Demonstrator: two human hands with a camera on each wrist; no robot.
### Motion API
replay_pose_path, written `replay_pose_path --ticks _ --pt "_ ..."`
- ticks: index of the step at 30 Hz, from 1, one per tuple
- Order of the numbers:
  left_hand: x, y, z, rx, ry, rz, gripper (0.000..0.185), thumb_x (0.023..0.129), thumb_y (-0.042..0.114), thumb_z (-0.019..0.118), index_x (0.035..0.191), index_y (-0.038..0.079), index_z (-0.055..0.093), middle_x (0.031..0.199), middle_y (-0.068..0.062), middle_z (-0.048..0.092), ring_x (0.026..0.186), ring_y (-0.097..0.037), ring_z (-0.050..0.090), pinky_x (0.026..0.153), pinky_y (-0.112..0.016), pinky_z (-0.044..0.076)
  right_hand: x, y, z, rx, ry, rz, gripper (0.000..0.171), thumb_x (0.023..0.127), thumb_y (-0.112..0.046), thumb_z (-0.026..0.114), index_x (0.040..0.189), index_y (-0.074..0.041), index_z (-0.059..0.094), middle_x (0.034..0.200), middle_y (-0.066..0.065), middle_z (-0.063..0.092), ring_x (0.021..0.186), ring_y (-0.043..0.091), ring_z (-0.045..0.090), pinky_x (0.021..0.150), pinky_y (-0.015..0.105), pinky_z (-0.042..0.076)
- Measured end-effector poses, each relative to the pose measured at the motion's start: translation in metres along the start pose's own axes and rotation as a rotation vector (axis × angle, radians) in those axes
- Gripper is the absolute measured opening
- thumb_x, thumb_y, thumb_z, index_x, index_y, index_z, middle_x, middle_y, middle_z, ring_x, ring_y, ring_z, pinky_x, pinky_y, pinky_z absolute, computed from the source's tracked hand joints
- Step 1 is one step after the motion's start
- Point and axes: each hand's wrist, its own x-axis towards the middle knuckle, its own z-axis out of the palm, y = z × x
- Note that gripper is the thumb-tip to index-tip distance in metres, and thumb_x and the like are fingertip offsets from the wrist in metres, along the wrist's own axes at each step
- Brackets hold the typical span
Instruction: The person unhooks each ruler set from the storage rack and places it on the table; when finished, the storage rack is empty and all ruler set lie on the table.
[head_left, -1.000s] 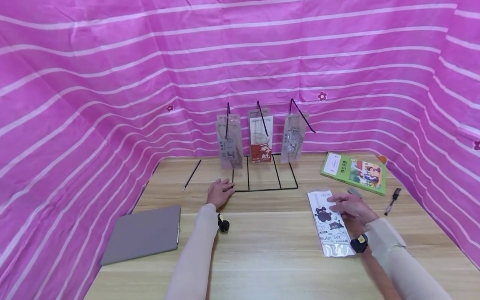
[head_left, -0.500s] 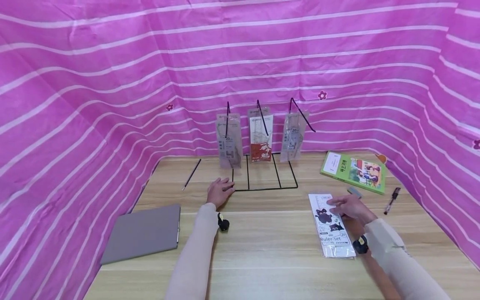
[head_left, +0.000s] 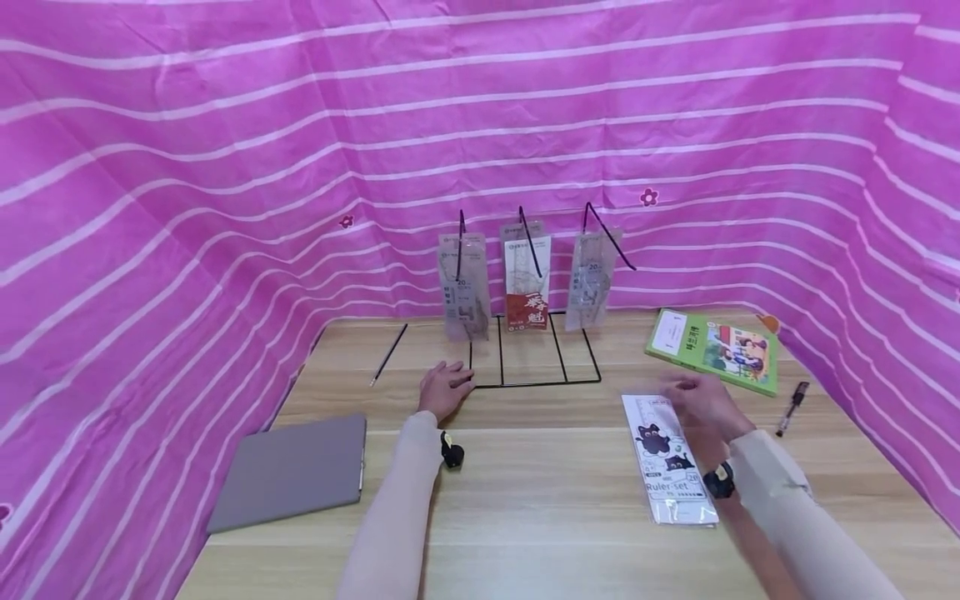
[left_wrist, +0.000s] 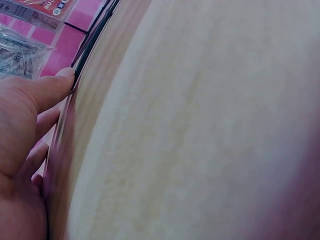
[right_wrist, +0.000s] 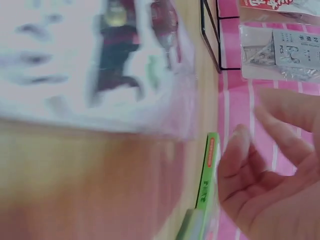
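My left hand rests on the table at the front left corner of a black wire display rack. In the left wrist view its thumb touches the rack's base rod, the other fingers lying loosely beside it. My right hand, blurred, is over the upper right edge of a flat ruler set packet printed with black cats. The right wrist view shows that hand apart from the packet, fingers loosely bent around nothing. Clear ruler packets and a red-and-white packet hang from the rack's hooks.
A green book lies at the back right, a black pen near it. Beside the book is a grey eraser-like block. To the left are a pencil and a flat grey folder or laptop. Pink striped cloth encloses the table.
My right hand has come off the ruler set packet and shifted slightly away from me, now covering the grey block in the head view. The left hand stays at the rack; the head view tilted slightly.
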Motion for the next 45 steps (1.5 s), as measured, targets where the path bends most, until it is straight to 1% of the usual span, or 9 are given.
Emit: replay_pose_path --ticks 4,11,15,18,22,28,36,41,45 --pt "0.001 -0.002 0.001 0.025 0.0 0.004 0.033 0.093 0.026 0.072 0.123 0.011 0.072 0.143 -0.013 0.058 0.145 -0.042 0.037 0.121 -0.059 0.02 0.019 -0.015 0.0 0.001 0.107 -0.158 0.044 0.101 -0.02 0.061 0.138 0.004 0.054 0.128 0.03 0.061 0.101 0.023 0.066 0.083 0.032 0.059" --pt "0.004 -0.002 0.001 0.03 -0.012 -0.004 0.033 0.094 0.027 0.07 0.124 0.013 0.072 0.145 -0.011 0.057 0.146 -0.042 0.036 0.122 -0.058 0.018 0.055 -0.045 -0.005 0.107 0.21 -0.363 0.045 0.1 -0.019 0.064 0.137 0.006 0.055 0.13 0.031 0.057 0.091 -0.01 0.054 0.077 0.01 0.052" --pt "0.0 0.003 0.005 0.022 -0.014 -0.021 0.033 0.093 0.026 0.071 0.124 0.013 0.072 0.145 -0.01 0.057 0.146 -0.041 0.035 0.122 -0.057 0.018 0.069 -0.059 -0.01 0.064 0.215 -0.384 0.046 0.1 -0.023 0.065 0.137 0.002 0.056 0.133 0.028 0.059 0.102 0.004 0.057 0.085 0.013 0.048" --pt "-0.004 0.004 0.009 0.019 -0.021 -0.035 0.033 0.094 0.026 0.071 0.124 0.014 0.072 0.145 -0.01 0.057 0.147 -0.04 0.035 0.122 -0.056 0.018 0.079 -0.069 -0.013 0.068 0.192 -0.4 0.048 0.099 -0.022 0.066 0.14 0.0 0.055 0.141 0.027 0.055 0.119 0.024 0.058 0.098 0.03 0.051" --pt "-0.006 0.005 0.011 0.008 -0.018 -0.042 0.032 0.093 0.024 0.072 0.123 0.012 0.072 0.144 -0.011 0.058 0.146 -0.04 0.035 0.122 -0.057 0.018 0.093 -0.082 -0.013 0.112 0.171 -0.437 0.052 0.097 -0.019 0.069 0.143 0.0 0.052 0.151 0.024 0.046 0.137 0.042 0.042 0.11 0.056 0.042" --pt "-0.005 0.007 0.011 0.021 -0.01 -0.031 0.032 0.093 0.024 0.071 0.123 0.011 0.072 0.144 -0.011 0.059 0.146 -0.04 0.036 0.121 -0.058 0.019 0.111 -0.1 -0.016 0.152 0.144 -0.439 0.054 0.093 -0.009 0.072 0.143 -0.001 0.052 0.158 0.022 0.038 0.146 0.043 0.032 0.116 0.063 0.029" --pt "-0.006 0.008 0.009 0.015 0.0 -0.024 0.032 0.093 0.024 0.071 0.122 0.011 0.072 0.143 -0.012 0.059 0.145 -0.041 0.037 0.121 -0.058 0.021 0.12 -0.118 -0.018 0.279 0.046 -0.384 0.062 0.093 -0.002 0.069 0.149 -0.006 0.045 0.163 0.015 0.032 0.154 0.035 0.019 0.123 0.061 0.012" --pt "-0.003 0.005 0.007 0.024 0.0 -0.022 0.032 0.094 0.025 0.071 0.123 0.011 0.072 0.143 -0.012 0.059 0.145 -0.041 0.037 0.121 -0.058 0.02 0.122 -0.124 -0.016 0.382 0.02 -0.378 0.062 0.094 -0.001 0.067 0.151 -0.005 0.042 0.159 0.02 0.036 0.146 0.032 0.038 0.121 0.048 0.03" --pt "0.0 0.002 0.004 0.028 -0.003 -0.034 0.033 0.094 0.026 0.071 0.123 0.013 0.072 0.144 -0.011 0.058 0.146 -0.041 0.036 0.121 -0.058 0.02 0.122 -0.126 -0.011 0.373 0.039 -0.364 0.057 0.095 -0.003 0.067 0.148 -0.006 0.047 0.149 0.023 0.049 0.122 0.017 0.061 0.108 0.033 0.048"
